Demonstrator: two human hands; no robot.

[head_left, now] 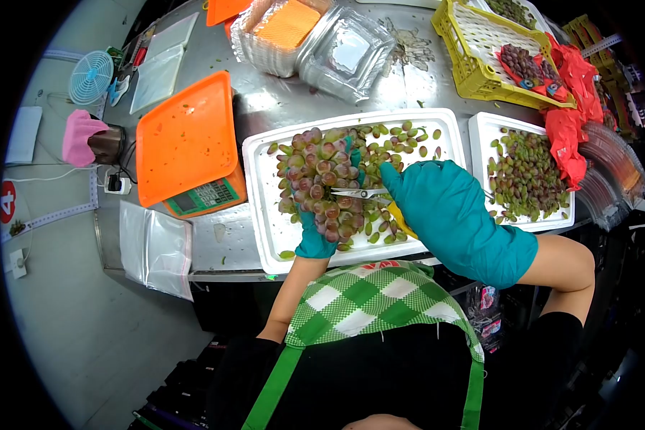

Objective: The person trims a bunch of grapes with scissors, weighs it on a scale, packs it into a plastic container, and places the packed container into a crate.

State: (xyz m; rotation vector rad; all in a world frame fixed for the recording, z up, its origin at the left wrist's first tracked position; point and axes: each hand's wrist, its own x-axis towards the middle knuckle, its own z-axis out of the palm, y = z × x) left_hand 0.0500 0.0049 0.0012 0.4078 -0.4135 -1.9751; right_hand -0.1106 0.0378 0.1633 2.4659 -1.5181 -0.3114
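A bunch of pinkish grapes (pixel 321 179) is held over a white tray (pixel 448 129) with loose green and reddish grapes lying in it. My left hand (pixel 317 235), in a teal glove, grips the bunch from below and behind, its fingers partly hidden by the grapes. In my right hand (pixel 441 208), also gloved in teal, are small scissors (pixel 365 193) with yellow handles. Their blades point left and reach the right side of the bunch.
An orange scale (pixel 186 136) stands left of the tray, with plastic bags (pixel 154 240) in front. Clear plastic boxes (pixel 347 54) lie behind. To the right are another white tray (pixel 478 143) of grapes, a yellow crate (pixel 473 82) and red wrapping (pixel 567 143).
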